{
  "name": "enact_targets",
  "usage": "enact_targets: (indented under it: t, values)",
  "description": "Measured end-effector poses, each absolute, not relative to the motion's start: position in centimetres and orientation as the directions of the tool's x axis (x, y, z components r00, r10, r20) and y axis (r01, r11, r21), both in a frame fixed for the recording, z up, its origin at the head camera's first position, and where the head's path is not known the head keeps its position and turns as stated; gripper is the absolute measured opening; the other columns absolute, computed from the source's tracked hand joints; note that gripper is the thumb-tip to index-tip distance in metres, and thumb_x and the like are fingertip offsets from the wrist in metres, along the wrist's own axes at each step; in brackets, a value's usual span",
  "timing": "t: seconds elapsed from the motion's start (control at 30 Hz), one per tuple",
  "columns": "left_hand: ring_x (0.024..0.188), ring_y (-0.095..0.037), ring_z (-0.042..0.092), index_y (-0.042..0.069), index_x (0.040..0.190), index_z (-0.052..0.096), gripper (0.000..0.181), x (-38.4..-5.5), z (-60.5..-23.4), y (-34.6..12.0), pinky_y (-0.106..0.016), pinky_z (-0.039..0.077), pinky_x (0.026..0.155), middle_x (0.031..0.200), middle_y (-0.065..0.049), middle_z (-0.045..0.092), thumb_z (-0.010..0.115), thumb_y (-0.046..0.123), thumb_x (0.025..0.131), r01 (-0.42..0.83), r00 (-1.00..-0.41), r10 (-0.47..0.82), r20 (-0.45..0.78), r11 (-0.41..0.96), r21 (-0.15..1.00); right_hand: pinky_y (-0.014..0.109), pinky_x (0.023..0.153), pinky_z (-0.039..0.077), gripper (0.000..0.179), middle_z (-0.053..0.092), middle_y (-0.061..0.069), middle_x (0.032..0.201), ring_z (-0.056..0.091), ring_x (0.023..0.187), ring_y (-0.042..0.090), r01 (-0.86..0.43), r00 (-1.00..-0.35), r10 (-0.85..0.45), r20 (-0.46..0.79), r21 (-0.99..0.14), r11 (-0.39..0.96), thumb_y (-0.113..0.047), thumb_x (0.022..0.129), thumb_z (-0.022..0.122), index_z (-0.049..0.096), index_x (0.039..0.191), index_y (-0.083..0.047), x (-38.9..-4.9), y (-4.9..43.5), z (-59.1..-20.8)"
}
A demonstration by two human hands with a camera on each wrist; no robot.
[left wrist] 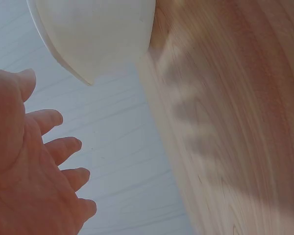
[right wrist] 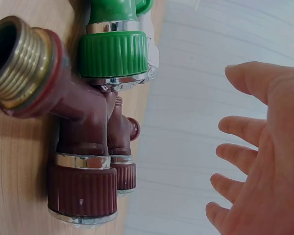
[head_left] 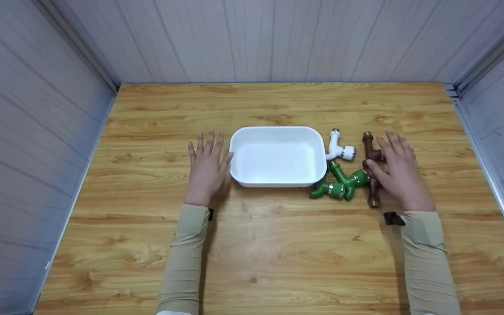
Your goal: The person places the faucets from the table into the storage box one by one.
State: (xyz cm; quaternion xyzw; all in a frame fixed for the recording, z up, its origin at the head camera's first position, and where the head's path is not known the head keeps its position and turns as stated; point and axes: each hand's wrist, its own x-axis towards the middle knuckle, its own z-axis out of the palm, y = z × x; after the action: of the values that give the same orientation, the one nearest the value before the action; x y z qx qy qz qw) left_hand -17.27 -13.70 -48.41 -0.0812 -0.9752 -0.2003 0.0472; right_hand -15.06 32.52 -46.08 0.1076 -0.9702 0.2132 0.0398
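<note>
My left hand (head_left: 206,173) is spread with straight fingers beside the left end of a white plastic tub (head_left: 278,184); its thumb overlaps the rim in the head view. The left wrist view shows the palm and fingertips apart from the tub (left wrist: 98,34). Over on the right, my right hand (head_left: 400,175) hovers with extended fingers above two brown taps (head_left: 369,144), partly covering them. In the right wrist view nothing lies between its fingers, and the nearer brown tap (right wrist: 83,191) shows its threaded brass end. Two green taps (head_left: 344,178) lie at the tub's lower right corner.
A white tap (head_left: 334,142) lies against the tub's right side, above the green ones. Everything rests on a wood-grain table (head_left: 278,253). Pale panel walls (head_left: 252,39) stand at the back and along both sides.
</note>
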Motion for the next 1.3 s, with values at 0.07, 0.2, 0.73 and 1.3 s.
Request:
enact_targets:
  t: [0.07, 0.2, 0.73, 1.3]
  values:
    - [0.144, -0.030, -0.008, 0.014, 0.153, 0.021, 0.063, -17.26, -48.38, -13.70, -0.055, -0.010, 0.113, 0.158, -0.012, 0.012, 0.032, 0.049, 0.101, 0.176, -0.983, 0.140, 0.121, 0.907, 0.382, 0.056, 0.114, -0.004, 0.064, 0.010, 0.017, 0.158, 0.002, 0.142, 0.040, -0.226, -0.974, -0.190, 0.127, -0.408, 0.885, -0.036, 0.098, 0.052, 0.032, 0.146, 0.001, -15.06, 32.55, -46.04]
    - [0.144, -0.032, -0.005, 0.016, 0.153, 0.022, 0.063, -17.22, -48.20, -13.67, -0.055, -0.009, 0.114, 0.158, -0.011, 0.012, 0.033, 0.049, 0.101, 0.169, -0.984, 0.134, 0.118, 0.909, 0.381, 0.057, 0.114, -0.002, 0.064, 0.009, 0.017, 0.158, 0.002, 0.142, 0.040, -0.229, -0.973, -0.190, 0.133, -0.413, 0.882, -0.035, 0.098, 0.053, 0.033, 0.145, 0.002, -14.99, 32.62, -45.95]
    - [0.144, -0.031, -0.004, 0.012, 0.153, 0.023, 0.065, -17.21, -48.02, -13.75, -0.053, -0.009, 0.114, 0.158, -0.013, 0.015, 0.041, 0.045, 0.100, 0.188, -0.980, 0.144, 0.135, 0.890, 0.415, 0.060, 0.113, 0.007, 0.062, 0.016, 0.018, 0.156, 0.011, 0.141, 0.042, -0.238, -0.969, -0.180, 0.171, -0.440, 0.866, -0.034, 0.097, 0.055, 0.035, 0.145, -0.001, -14.53, 32.88, -45.37]
    - [0.143, -0.034, 0.009, 0.011, 0.152, 0.027, 0.065, -17.11, -48.08, -13.35, -0.053, 0.003, 0.116, 0.156, -0.014, 0.020, 0.050, 0.040, 0.098, 0.192, -0.979, 0.130, 0.156, 0.840, 0.508, 0.062, 0.111, 0.016, 0.061, 0.020, 0.014, 0.156, 0.019, 0.138, 0.043, -0.239, -0.968, -0.157, 0.196, -0.523, 0.818, -0.029, 0.095, 0.060, 0.037, 0.145, -0.003, -14.30, 33.35, -45.38]
